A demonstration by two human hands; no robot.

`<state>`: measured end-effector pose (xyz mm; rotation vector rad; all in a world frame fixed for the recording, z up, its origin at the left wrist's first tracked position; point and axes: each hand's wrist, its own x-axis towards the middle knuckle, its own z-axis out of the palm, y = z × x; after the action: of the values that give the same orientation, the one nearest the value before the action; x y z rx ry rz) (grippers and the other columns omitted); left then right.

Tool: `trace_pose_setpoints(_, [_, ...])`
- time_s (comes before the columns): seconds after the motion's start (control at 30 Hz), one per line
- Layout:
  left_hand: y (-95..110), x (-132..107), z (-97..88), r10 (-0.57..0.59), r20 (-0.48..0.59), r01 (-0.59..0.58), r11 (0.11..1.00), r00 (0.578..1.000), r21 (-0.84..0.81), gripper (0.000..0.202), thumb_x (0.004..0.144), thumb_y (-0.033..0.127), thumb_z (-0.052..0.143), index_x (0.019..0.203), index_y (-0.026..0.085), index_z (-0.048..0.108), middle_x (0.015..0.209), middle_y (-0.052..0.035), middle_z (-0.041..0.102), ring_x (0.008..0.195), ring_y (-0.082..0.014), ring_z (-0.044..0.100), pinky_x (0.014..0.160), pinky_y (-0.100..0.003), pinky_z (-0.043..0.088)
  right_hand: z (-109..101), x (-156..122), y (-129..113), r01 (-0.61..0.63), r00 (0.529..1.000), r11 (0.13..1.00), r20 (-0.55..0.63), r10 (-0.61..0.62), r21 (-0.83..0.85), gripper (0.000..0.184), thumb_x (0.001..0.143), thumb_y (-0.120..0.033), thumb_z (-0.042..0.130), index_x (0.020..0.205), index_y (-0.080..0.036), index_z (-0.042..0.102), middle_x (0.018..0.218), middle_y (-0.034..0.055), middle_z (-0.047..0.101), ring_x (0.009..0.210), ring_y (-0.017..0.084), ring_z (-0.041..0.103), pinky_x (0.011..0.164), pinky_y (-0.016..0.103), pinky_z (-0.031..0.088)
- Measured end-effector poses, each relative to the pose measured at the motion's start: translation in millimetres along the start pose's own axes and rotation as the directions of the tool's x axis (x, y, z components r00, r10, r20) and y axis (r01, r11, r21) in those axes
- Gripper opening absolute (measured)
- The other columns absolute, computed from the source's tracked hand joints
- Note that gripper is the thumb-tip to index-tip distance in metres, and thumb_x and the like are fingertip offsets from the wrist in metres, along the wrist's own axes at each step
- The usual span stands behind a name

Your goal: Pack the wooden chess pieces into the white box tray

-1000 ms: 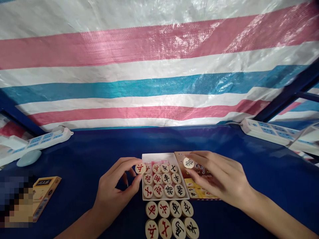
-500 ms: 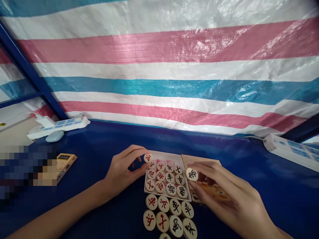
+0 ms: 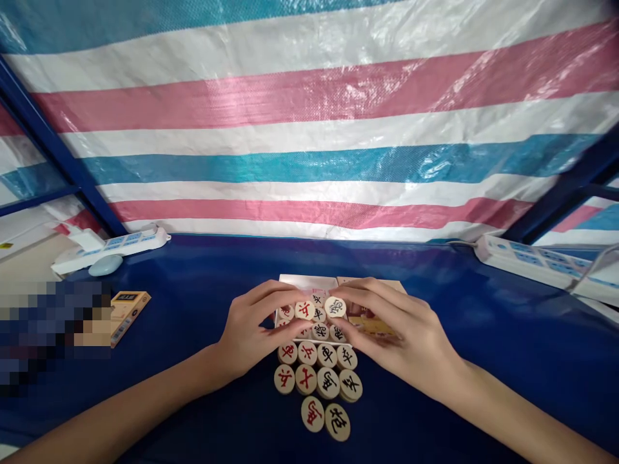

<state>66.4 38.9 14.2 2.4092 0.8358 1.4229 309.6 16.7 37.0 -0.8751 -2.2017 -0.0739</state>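
My left hand [image 3: 254,328] pinches a round wooden chess piece with a red character [image 3: 305,310] over the white tray [image 3: 300,281]. My right hand [image 3: 394,332] pinches a piece with a black character [image 3: 335,307] right beside it, also above the tray. The tray holds several more pieces, partly hidden by my fingers. Several loose pieces [image 3: 318,379] lie in rows on the blue table [image 3: 203,277] just in front of the tray. The orange box lid [image 3: 374,325] lies under my right hand.
A small yellow box [image 3: 124,307] lies at the left beside a blurred patch. White power strips sit at the back left [image 3: 113,245] and back right [image 3: 532,261], with a pale blue oval object [image 3: 105,265] near the left one. A striped tarp [image 3: 309,129] hangs behind.
Both hands have come together over the tray, each carrying its piece; the two pieces now sit side by side. The view has shifted, showing more loose pieces in front.
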Motion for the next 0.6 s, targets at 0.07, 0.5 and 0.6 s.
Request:
trace_pose_setpoints(0.07, [-3.9,2.5,1.5,-0.026,-0.004,0.026,1.0,1.0,-0.005,0.024,0.086,0.024,0.072,0.11,0.025,0.068,0.101,-0.0025,0.069,0.083,-0.0122,0.066,0.069,-0.023,0.058,1.2,9.5,-1.8,0.032,0.999,0.999,0.024,-0.032,-0.014,0.032,0.091,-0.026,0.064,0.123,-0.024,0.06,0.108,0.005,0.068,0.096,0.019,0.066,0.081,0.032,0.055])
trace_pose_setpoints(0.5, [-9.5,0.0,6.9,0.168,-0.002,-0.167,0.981,0.986,0.099,0.047,0.083,0.007,0.068,0.128,0.021,0.061,0.113,-0.0057,0.068,0.096,-0.0138,0.068,0.081,-0.023,0.058,5.2,-4.3,-1.9,0.001,1.0,0.999,-0.013,-0.001,-0.032,0.045,0.086,-0.017,0.07,0.129,-0.021,0.058,0.116,0.0054,0.068,0.099,0.018,0.068,0.081,0.03,0.058])
trace_pose_setpoints(0.6, [-4.9,-2.2,2.9,0.118,0.025,-0.12,0.99,0.993,0.076,0.045,0.085,0.01,0.069,0.128,0.021,0.061,0.113,-0.0057,0.068,0.095,-0.013,0.068,0.08,-0.021,0.059,6.7,-4.1,-3.8,0.047,0.999,0.999,-0.021,-0.047,-0.009,0.047,0.087,-0.015,0.068,0.133,-0.02,0.056,0.118,0.0057,0.069,0.105,0.018,0.067,0.088,0.031,0.058])
